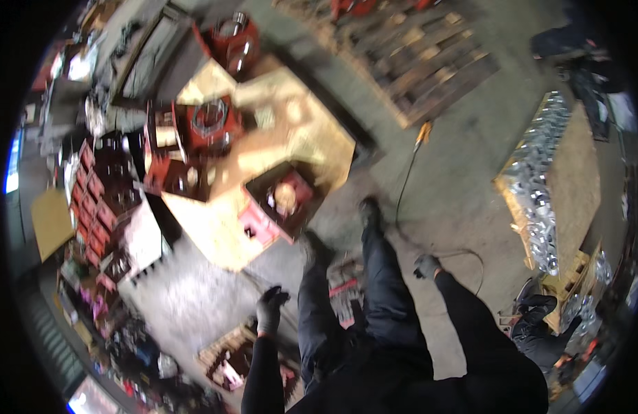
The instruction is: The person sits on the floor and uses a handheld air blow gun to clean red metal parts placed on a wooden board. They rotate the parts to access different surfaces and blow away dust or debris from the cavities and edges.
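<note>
My left hand (pixel 269 312), in a grey glove with dark fingertips, hangs beside my left leg. Its fingers are loosely bent and apart, with nothing seen in them. Out over the floor to the right of my legs is my right hand (pixel 426 266), gloved the same way; its fingers look loose and hold nothing visible. Nearest ahead of the left hand, a red box-shaped metal casting (pixel 283 201) with a round opening sits at the near edge of a plywood-topped platform (pixel 319 148). More red castings (pixel 212 124) stand farther back on it.
A cable (pixel 399 200) with an orange-yellow end piece (pixel 423 132) lies across the floor. Slatted wooden pallets (pixel 429 62) lie ahead. Shiny metal parts (pixel 536 186) line a board at right. Another person (pixel 540 331) crouches at lower right. Red parts (pixel 91 200) are stacked at left.
</note>
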Motion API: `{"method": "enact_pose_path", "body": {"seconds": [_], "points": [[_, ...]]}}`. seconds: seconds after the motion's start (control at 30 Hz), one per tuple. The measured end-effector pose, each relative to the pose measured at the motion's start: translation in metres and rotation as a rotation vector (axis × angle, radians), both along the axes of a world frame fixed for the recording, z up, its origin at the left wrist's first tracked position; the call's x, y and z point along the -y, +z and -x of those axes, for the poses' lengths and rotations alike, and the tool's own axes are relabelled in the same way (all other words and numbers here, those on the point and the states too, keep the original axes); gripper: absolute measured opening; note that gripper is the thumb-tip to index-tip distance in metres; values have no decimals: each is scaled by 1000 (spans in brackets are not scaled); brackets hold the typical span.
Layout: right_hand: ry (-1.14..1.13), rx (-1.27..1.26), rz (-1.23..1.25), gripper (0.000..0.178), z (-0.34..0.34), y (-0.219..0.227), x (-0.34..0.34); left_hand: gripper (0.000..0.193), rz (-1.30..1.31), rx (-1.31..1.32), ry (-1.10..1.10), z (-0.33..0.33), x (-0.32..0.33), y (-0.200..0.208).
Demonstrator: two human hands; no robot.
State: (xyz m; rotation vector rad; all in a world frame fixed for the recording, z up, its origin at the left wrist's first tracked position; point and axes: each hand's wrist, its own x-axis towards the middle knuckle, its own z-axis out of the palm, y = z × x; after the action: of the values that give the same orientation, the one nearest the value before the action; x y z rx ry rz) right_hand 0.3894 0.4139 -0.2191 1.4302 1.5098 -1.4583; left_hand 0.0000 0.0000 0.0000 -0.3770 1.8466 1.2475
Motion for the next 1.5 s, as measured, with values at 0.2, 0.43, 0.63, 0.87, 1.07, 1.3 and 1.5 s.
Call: {"method": "enact_pose_path", "body": {"seconds": [0.2,0.43,0.63,0.87,1.07,1.3,1.5], "points": [[1352,-51,159,23,34,-28,-3,33,28,-15,-260,-22,-48,-81],[881,-147,123,26,-2,-104,77,24,-123,-21,-772,-21,-92,-206],[772,-115,52,26,-16,-173,111,18,-122,-542,-1399,-19,-104,-307],[773,-137,-115,26,-39,-225,78,15,5,-757,-1554,1,-134,-302],[758,-187,-261,26,-41,-257,75,21,-11,-910,-1691,-3,-154,-266],[748,-289,-512,27,-5,-330,30,22,80,-1294,-1614,-23,-149,-248],[690,-291,-698,27,18,-351,-19,21,-94,-1436,-1482,-2,-126,-276]]}}
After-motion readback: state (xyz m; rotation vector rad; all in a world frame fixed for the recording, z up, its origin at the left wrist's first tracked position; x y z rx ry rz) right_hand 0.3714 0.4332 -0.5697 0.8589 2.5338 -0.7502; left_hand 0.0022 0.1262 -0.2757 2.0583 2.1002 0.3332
